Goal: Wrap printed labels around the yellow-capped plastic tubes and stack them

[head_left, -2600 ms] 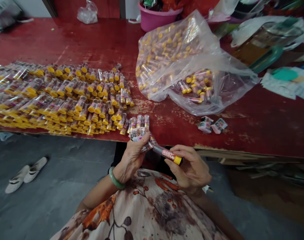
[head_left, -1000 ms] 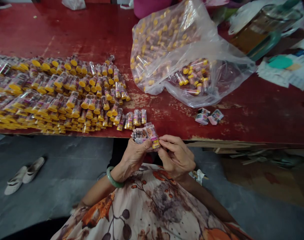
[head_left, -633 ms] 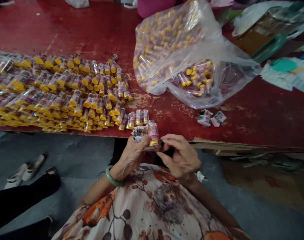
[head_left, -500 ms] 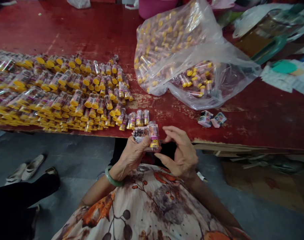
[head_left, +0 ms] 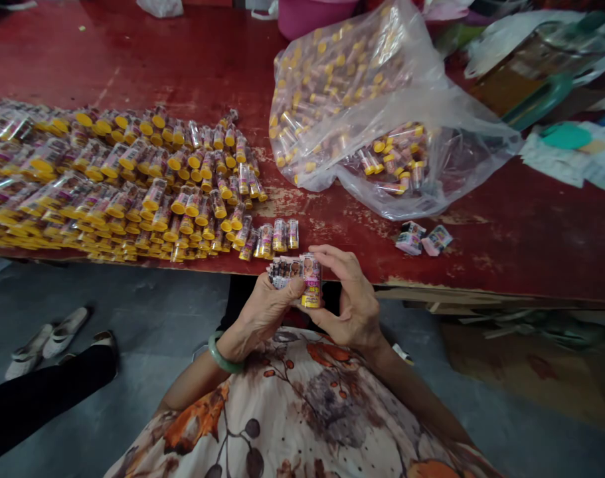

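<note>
My left hand (head_left: 266, 302) is closed on a fanned stack of printed labels (head_left: 285, 269), its thumb on top. A small clear tube with a yellow cap (head_left: 311, 282) stands at the right end of the stack, cap downward. My right hand (head_left: 349, 299) grips this tube between its fingertips at the top and its thumb at the bottom. Just beyond my hands, several labelled tubes (head_left: 279, 236) stand at the table's near edge. Two small stacks of folded labels (head_left: 410, 238) lie to the right of them.
A large heap of yellow-capped tubes (head_left: 117, 179) covers the left of the red table (head_left: 222, 53). An open plastic bag (head_left: 461, 166) of tubes lies behind my hands. A jug of brown liquid (head_left: 521, 73) is at right. Another person's leg (head_left: 48, 405) shows at lower left.
My right hand has moved left and closed its fingers and thumb onto the tube's ends. My left hand still holds the labels.
</note>
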A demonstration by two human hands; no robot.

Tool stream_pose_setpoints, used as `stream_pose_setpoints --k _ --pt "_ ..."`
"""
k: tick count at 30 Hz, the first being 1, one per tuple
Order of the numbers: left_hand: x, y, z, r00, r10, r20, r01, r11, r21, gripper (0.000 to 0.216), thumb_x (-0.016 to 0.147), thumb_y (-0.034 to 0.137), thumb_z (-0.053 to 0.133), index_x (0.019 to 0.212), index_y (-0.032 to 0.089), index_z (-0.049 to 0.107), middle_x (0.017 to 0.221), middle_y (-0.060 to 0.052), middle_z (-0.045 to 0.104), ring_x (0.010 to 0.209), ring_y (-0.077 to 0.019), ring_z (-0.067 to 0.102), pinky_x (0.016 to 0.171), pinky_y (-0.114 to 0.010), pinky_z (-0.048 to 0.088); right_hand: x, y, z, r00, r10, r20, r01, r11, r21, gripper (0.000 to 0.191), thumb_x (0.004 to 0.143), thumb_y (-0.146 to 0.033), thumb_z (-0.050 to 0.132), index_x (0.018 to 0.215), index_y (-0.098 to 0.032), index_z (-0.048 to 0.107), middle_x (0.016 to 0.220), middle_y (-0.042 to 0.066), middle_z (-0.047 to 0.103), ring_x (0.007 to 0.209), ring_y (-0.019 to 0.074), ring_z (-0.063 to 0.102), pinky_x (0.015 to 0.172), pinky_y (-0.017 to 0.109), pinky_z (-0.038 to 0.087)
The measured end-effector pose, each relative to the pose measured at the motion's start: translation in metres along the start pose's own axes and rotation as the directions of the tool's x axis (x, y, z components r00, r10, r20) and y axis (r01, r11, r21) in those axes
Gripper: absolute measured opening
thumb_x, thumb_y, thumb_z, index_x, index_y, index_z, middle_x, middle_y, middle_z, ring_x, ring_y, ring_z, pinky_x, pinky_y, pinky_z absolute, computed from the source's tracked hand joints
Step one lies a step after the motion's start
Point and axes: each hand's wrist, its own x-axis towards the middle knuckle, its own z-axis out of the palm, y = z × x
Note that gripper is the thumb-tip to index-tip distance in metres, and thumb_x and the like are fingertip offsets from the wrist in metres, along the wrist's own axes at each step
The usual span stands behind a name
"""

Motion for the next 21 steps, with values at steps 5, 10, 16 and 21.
stream_pose_setpoints --k 5,10,16,21 --pt "-0.002 0.001 0.0 1.0 0.028 0.003 -0.028 0.999 -0.018 0.037 0.057 0.038 0.086 0.082 0.015 0.073 0.072 -0.003 0.067 0.06 -0.0118 0.057 0.063 -0.025 0.048 -0.002 0.004 0.002 0.999 0.03 0.011 -0.031 0.999 0.023 0.059 0.076 -0.023 0.064 0.133 -0.019 0.047 0.127 0.015 0.057 0.118 0.0324 0.055 0.099 0.056 0.043" --pt "-0.002 0.006 -0.004 0.997 0.066 -0.026 -0.066 0.998 -0.023 0.044 0.053 0.043 0.087 0.084 0.015 0.074 0.075 -0.004 0.068 0.063 -0.0132 0.058 0.066 -0.026 0.048 0.008 0.008 0.006 0.995 -0.061 0.084 0.059 0.998 0.022 0.065 0.074 -0.02 0.066 0.136 -0.018 0.045 0.13 0.017 0.055 0.119 0.0338 0.053 0.098 0.056 0.044" --pt "-0.005 0.025 -0.017 0.983 0.136 -0.123 -0.149 0.983 -0.106 0.043 0.059 0.048 0.082 0.082 0.013 0.073 0.074 -0.005 0.07 0.06 -0.0123 0.06 0.06 -0.024 0.05 0.041 0.0 0.017 0.979 -0.148 0.137 0.136 0.986 0.092 0.061 0.074 -0.019 0.064 0.133 -0.017 0.047 0.125 0.016 0.057 0.116 0.0315 0.055 0.096 0.051 0.047" --pt "-0.008 0.045 -0.04 0.949 0.178 -0.26 -0.218 0.966 -0.136 0.037 0.073 0.044 0.074 0.084 0.009 0.07 0.073 -0.008 0.07 0.065 -0.0167 0.067 0.066 -0.028 0.057 0.117 0.048 0.059 0.963 -0.243 0.118 0.242 0.97 0.016 0.058 0.071 -0.023 0.067 0.126 -0.017 0.052 0.123 0.014 0.059 0.112 0.0296 0.057 0.095 0.048 0.048"
